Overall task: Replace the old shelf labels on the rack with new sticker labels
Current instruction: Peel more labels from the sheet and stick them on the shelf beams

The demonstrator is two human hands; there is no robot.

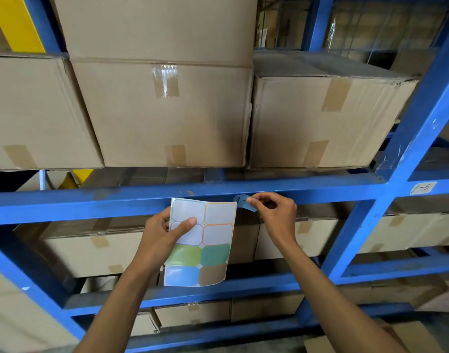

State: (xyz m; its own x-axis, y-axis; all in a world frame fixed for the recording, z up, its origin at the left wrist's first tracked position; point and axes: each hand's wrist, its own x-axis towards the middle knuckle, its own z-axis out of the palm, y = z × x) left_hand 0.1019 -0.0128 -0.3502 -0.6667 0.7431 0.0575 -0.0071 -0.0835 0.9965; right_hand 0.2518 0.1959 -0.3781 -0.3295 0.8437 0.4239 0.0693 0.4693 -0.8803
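My left hand point(164, 233) holds a sticker sheet point(213, 230) upright in front of the blue rack beam point(91, 200), thumb pressed on its upper left label. The sheet has white labels with coloured borders on top and green, teal, blue and brown patches below. My right hand point(274, 212) pinches a small blue label point(242, 201) with a dark handwritten mark, right at the beam's front face, beside the sheet's top right corner. Whether the label still sticks to the beam is unclear. A white handwritten label point(422, 187) reading "1-5" sits on the beam at the right upright.
Large taped cardboard boxes point(167, 113) fill the shelf above the beam, and more boxes point(96, 248) sit on the lower shelves. A blue upright post point(409, 149) slants up at the right. A yellow post point(19, 21) stands at the top left.
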